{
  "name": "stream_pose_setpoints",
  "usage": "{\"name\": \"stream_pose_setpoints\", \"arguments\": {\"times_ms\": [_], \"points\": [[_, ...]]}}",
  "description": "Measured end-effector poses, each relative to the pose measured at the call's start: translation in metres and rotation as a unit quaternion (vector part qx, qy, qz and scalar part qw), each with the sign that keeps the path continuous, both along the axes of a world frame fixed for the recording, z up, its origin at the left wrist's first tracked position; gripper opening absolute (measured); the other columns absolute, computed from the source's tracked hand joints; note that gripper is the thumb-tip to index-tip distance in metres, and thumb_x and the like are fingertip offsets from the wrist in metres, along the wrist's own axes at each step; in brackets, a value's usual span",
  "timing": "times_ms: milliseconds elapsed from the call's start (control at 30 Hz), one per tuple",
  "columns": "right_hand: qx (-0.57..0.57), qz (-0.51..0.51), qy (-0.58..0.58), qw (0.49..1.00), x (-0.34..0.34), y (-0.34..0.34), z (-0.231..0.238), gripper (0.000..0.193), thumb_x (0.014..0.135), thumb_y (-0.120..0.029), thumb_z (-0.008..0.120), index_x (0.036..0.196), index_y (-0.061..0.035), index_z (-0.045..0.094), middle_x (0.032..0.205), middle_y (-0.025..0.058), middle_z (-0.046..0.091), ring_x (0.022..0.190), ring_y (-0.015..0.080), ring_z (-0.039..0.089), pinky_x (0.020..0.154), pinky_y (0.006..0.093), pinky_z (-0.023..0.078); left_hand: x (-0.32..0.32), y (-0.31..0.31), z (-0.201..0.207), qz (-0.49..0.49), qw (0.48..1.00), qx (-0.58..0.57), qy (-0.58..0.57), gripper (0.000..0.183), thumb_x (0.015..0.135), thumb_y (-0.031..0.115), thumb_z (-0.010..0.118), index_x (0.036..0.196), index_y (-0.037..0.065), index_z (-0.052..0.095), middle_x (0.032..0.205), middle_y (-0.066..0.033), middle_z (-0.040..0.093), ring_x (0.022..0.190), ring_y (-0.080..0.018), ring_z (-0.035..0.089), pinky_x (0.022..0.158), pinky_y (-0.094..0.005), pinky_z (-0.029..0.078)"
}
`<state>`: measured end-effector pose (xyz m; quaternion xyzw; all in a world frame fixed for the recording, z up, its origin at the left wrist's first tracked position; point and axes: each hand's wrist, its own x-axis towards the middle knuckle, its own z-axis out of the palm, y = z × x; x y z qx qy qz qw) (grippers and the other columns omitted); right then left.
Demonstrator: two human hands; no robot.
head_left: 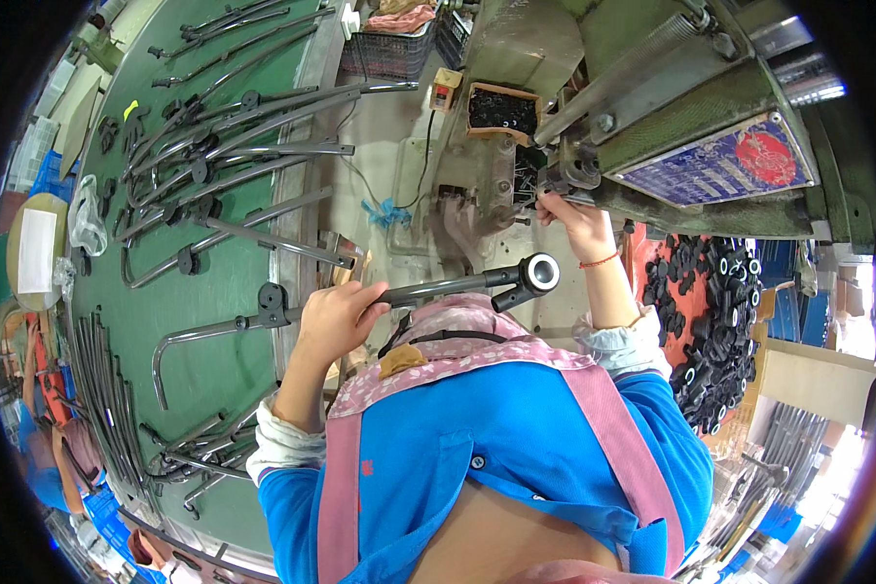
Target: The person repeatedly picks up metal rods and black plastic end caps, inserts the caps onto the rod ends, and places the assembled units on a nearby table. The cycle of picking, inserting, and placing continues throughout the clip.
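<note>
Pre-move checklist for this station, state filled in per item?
1. Left hand gripping the tube: ok, fingers wrapped around it.
2. Ring fitting on the tube's end: ok, on the end nearer the machine.
3. Right hand clear of the machine: not ok, fingertips are in at its tooling.
4. Small part in the right hand: cannot tell, too small to make out.
5. Right wrist bare: not ok, red bracelet on it.
6. Box stocked: ok, holds small black parts.
</note>
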<state>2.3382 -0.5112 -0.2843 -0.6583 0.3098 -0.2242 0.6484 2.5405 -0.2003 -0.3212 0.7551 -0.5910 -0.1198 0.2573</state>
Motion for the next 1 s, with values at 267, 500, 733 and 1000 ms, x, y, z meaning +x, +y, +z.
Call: {"name": "stream_pose_setpoints", "arguments": {"times_ms": [267, 500, 733, 1000], "points": [[-0.070, -0.036, 0.009, 0.997, 0.008, 0.003, -0.015, 0.014, 0.086, -0.002, 0.067, 0.098, 0.0055, 0.066, 0.078, 0.0054, 0.064, 0.065, 0.0122, 0.059, 0.060, 0.0251, 0.049, 0.004, 0.008, -0.002, 0.004, 1.000, 0.028, -0.004, 0.027, 0.084, 0.029, 0.068, 0.107, 0.015, 0.068, 0.072, -0.0072, 0.058, 0.064, -0.0294, 0.061, 0.053, -0.0414, 0.046], [-0.455, 0.008, 0.096, 0.885, 0.007, 0.006, -0.021, 0.016, 0.090, -0.015, 0.062, 0.098, -0.0045, 0.071, 0.083, 0.0133, 0.069, 0.072, 0.0226, 0.068, 0.067, 0.0302, 0.052, 0.000, 0.022, 0.000, 0.032, 0.997, 0.076, -0.003, 0.029, 0.086, 0.036, 0.066, 0.108, 0.018, 0.068, 0.077, -0.0072, 0.063, 0.070, -0.0301, 0.063, 0.058, -0.0424, 0.048], [-0.241, 0.126, 0.225, 0.936, -0.029, -0.050, -0.054, 0.050, 0.100, -0.040, 0.045, 0.096, 0.0046, 0.067, 0.076, 0.0091, 0.067, 0.074, 0.0155, 0.061, 0.069, 0.0326, 0.047, 0.002, 0.038, -0.001, 0.014, 0.996, 0.088, -0.008, 0.030, 0.087, 0.042, 0.061, 0.107, 0.021, 0.068, 0.084, -0.0068, 0.068, 0.074, -0.0304, 0.066, 0.063, -0.0430, 0.052], [0.239, 0.381, 0.111, 0.886, -0.027, 0.069, -0.047, 0.059, 0.087, -0.037, 0.065, 0.131, 0.0011, 0.055, 0.120, 0.0134, 0.063, 0.113, 0.0218, 0.057, 0.098, 0.0337, 0.042, 0.012, 0.086, -0.032, 0.026, 0.999, -0.040, -0.001, 0.028, 0.083, 0.035, 0.065, 0.106, 0.020, 0.069, 0.083, -0.0040, 0.063, 0.081, -0.0263, 0.063, 0.069, -0.0425, 0.049]]}}
